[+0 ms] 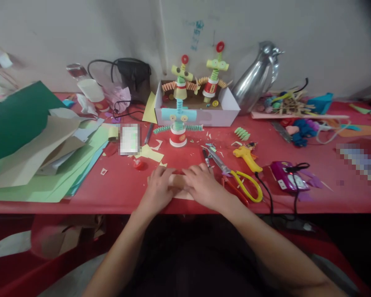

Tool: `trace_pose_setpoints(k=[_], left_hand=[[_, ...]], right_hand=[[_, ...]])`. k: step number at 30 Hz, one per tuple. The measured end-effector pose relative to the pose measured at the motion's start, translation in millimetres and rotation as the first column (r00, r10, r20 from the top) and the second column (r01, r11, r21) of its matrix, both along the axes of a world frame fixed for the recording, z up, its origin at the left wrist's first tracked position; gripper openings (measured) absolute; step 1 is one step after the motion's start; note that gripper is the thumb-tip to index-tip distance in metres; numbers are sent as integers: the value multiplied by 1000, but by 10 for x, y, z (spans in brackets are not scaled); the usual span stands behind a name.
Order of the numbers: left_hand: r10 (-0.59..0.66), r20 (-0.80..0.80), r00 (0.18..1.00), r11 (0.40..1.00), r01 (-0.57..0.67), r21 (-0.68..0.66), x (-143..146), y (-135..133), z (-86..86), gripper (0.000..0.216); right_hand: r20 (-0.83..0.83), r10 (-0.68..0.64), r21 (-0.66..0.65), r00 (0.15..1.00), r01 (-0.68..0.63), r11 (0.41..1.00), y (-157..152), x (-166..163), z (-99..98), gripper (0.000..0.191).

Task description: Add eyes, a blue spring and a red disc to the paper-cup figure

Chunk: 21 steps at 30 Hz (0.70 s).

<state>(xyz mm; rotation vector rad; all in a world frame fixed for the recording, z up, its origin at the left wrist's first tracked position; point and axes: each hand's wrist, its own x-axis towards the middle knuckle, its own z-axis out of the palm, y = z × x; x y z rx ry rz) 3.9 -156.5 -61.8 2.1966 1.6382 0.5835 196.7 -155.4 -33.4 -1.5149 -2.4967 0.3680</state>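
At the front edge of the red table, a peach-coloured sheet of paper [183, 194] lies between my hands, its far side curled into a roll. My left hand [159, 185] presses on the left end of the roll, fingers bent over it. The right end is gripped by my right hand [204, 183], its fingers also curled over the paper. Yellow-handled scissors [245, 185] and a black pen [205, 157] lie just to the right. Beyond my hands stands a paper-cup robot figure [178, 136] with a blue tube head and green folded-paper arms.
Two more robot figures stand in a white box [200, 117] at the back. A silver jug [258, 78] leans beside it. On the right lie a yellow glue gun [247, 159] and a purple corded device [289, 176]. Stacked coloured paper [49, 165] covers the left side.
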Motion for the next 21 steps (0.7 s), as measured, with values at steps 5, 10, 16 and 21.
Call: trace_pose_setpoints(k=[5, 10, 16, 21], left_hand=[[27, 218, 976, 999, -30, 13, -81, -35, -39, 65], [177, 287, 941, 975, -207, 77, -142, -91, -97, 69], [206, 82, 975, 939, -221, 264, -91, -402, -149, 55], [191, 205, 960, 948, -234, 214, -58, -626, -174, 53]], right_hand=[[-117, -54, -121, 992, 40, 992, 1, -15, -35, 9], [-214, -103, -116, 971, 79, 990, -59, -19, -26, 6], [-187, -145, -242, 972, 97, 965, -202, -118, -7, 30], [-37, -134, -257, 990, 120, 959, -275, -138, 39, 22]])
